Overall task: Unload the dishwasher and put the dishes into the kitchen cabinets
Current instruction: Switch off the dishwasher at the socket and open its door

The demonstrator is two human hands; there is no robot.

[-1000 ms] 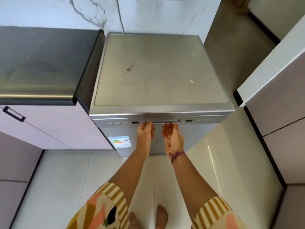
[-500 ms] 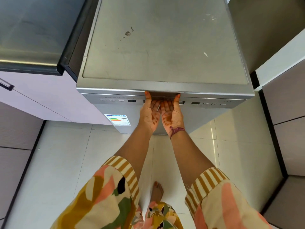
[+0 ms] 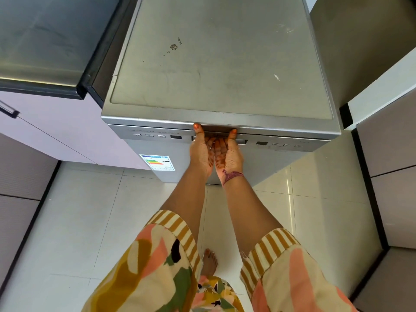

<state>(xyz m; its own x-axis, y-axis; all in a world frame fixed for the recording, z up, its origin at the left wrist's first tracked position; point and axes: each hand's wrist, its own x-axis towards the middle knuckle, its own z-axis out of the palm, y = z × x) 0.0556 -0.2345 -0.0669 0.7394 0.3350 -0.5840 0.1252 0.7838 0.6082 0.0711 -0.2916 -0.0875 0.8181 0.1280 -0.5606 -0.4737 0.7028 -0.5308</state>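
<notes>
A silver freestanding dishwasher [image 3: 213, 70] stands in front of me with its door shut; no dishes are visible. My left hand [image 3: 201, 152] and my right hand [image 3: 229, 154] are side by side, palms up, at the handle recess [image 3: 242, 141] in the middle of the control strip. The fingers of both hands reach up into the recess and are hidden there. Both thumbs press against the front lip of the top panel.
A dark countertop [image 3: 45, 37] over lilac cabinets [image 3: 67, 124] adjoins the dishwasher on the left. Grey cabinet fronts [image 3: 387, 143] stand close on the right. An energy label [image 3: 157, 162] is stuck on the door. My bare foot [image 3: 209, 262] is on the white tiled floor [image 3: 90, 210].
I have stepped closer to the dishwasher. Both hands went from hovering open in front of the control strip to hooking their fingers up into the handle recess.
</notes>
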